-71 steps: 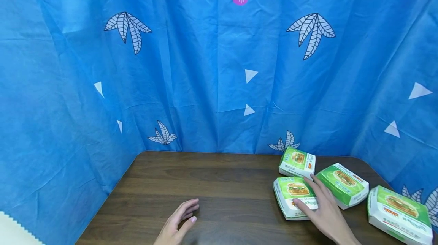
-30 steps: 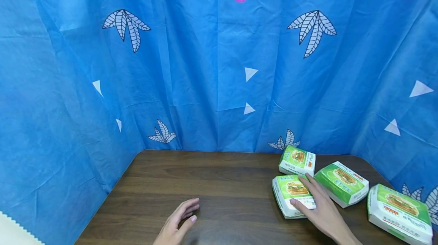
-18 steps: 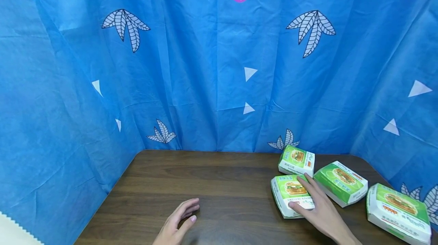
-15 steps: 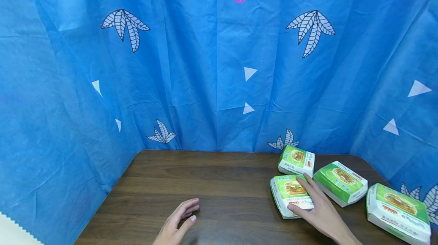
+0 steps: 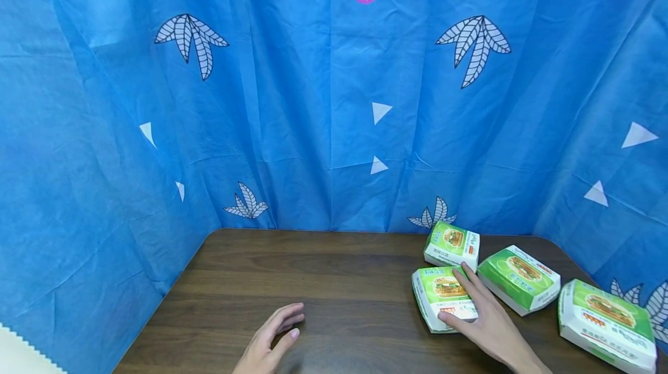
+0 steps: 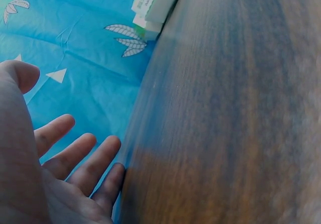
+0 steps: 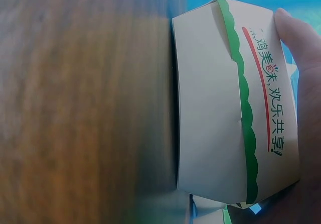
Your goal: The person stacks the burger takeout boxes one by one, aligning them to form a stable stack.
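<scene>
Burger box [image 5: 442, 297] seemed light, crushable card, best held by its sides; our right fingers [image 5: 474, 284] lay spread across it, left fingers [image 5: 282, 313] relaxed, empty.

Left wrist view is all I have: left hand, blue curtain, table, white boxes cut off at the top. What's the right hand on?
Observer: The right hand is on a green-and-white box, thumb across its printed lid.
Operator: Other boxes?
Observer: Three more: a rear box behind it, an angled box and a far-right box.
Operator: They look stacked here. Are they?
Observer: No, the head view shows none on top of another; they're spread over the table.
</scene>
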`<state>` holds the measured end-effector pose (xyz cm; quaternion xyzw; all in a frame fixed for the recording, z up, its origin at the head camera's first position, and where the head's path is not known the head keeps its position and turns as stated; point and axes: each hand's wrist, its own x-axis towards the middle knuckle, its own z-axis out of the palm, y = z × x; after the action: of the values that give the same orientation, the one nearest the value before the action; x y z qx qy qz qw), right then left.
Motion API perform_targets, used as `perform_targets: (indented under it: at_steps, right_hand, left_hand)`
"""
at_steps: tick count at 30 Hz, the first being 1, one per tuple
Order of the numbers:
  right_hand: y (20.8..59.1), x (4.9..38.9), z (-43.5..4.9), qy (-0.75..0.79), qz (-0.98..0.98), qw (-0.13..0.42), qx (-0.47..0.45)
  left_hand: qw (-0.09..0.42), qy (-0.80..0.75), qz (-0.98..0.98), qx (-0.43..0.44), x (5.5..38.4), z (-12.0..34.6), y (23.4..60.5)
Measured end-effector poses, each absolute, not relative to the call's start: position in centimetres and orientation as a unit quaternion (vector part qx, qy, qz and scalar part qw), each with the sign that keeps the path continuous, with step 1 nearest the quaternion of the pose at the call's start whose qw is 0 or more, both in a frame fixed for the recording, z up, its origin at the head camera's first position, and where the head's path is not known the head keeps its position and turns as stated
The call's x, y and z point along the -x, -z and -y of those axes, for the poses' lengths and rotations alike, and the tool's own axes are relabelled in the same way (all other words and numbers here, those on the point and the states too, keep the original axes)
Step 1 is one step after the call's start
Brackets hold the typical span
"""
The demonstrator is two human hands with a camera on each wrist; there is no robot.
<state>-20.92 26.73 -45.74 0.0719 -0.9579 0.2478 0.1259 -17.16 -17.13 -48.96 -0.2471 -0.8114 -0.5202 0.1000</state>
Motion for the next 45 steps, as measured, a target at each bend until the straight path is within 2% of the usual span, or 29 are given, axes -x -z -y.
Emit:
perform_targets:
  at_steps: [5, 16, 25, 31, 45]
  right_hand:
    - [45.58, 20.89, -26.64, -0.253, 0.957, 0.123, -0.073]
    - [45.33, 20.97, -26.4, -0.245, 0.96, 0.112, -0.074]
    - [45.18, 20.95, -26.38, -0.234, 0.964, 0.11, -0.067]
    - [45.35, 21.02, -26.47, -0.235, 0.963, 0.116, -0.068]
    - [45.36, 20.91, -26.47, -0.226, 0.962, 0.134, -0.075]
  left_hand:
    - [0.088, 0.529, 0.813, 0.229, 17.1, 17.1, 48.76]
    - [0.102, 0.522, 0.809, 0.25, 17.14, 17.21, 48.94]
    - [0.079, 0.522, 0.816, 0.233, 17.13, 17.26, 48.91]
    - [0.071, 0.527, 0.82, 0.211, 17.1, 17.15, 48.85]
    - [0.076, 0.521, 0.821, 0.22, 17.18, 17.14, 48.89]
